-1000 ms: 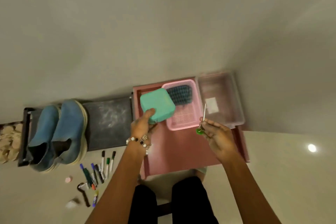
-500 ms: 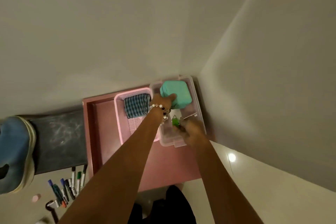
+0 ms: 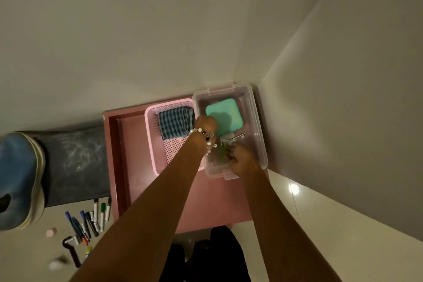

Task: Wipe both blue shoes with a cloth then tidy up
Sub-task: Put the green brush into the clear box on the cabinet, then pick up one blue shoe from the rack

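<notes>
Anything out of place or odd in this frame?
Yes: loose markers lie scattered on the floor beside the pink table, not put away. The folded cloth sits neatly in the pink basket; nothing looks spilled or damaged.

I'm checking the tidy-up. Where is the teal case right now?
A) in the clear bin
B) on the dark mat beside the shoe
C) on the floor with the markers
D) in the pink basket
A: the teal case lies inside the clear bin, at its far end, with the left hand at its near edge; the pink basket holds only the checked cloth.
</notes>
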Motion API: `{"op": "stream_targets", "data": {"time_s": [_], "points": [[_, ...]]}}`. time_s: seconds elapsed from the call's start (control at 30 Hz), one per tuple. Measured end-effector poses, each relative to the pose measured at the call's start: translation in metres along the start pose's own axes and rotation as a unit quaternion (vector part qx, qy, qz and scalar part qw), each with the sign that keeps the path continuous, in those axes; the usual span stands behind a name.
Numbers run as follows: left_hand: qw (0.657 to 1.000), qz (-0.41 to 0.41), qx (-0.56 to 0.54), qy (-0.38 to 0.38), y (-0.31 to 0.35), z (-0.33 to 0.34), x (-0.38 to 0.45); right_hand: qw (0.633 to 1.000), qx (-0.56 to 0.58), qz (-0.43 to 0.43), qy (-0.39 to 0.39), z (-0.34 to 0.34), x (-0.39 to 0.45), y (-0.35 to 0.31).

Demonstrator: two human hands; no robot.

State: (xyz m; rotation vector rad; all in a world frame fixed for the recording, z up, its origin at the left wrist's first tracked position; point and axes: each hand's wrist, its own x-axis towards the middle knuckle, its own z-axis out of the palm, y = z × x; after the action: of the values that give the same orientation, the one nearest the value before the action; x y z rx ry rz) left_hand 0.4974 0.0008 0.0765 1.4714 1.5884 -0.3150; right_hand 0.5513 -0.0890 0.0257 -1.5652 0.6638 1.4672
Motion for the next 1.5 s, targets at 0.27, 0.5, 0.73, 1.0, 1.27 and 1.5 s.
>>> {"op": "stream_targets", "data": {"time_s": [0.27,0.5,0.73,1.0,1.27,1.5], "points": [[0.884,-0.056,-0.462,-0.031,-0.028,-0.038,-0.045,0.999,-0.017,-0.045,0.003,-0.005,-0.057,0.002],[0.870,-0.035,-0.486,0.078,-0.145,-0.101,-0.113,0.981,-0.115,-0.155,-0.005,0.038,-0.145,0.058],[0.856,-0.113,-0.457,0.215,-0.354,-0.178,-0.147,0.921,-0.331,-0.194,-0.063,0.154,-0.171,0.199],[0.872,-0.249,-0.284,0.311,-0.525,-0.261,-0.163,0.793,-0.550,-0.218,-0.144,0.309,-0.145,0.354],[0.881,-0.277,-0.345,0.167,-0.567,-0.267,-0.106,0.567,-0.770,-0.282,-0.070,0.408,-0.089,0.418],[0.870,-0.317,-0.330,0.184,-0.552,-0.265,-0.098,0.513,-0.776,-0.358,-0.078,0.402,-0.086,0.423]]}}
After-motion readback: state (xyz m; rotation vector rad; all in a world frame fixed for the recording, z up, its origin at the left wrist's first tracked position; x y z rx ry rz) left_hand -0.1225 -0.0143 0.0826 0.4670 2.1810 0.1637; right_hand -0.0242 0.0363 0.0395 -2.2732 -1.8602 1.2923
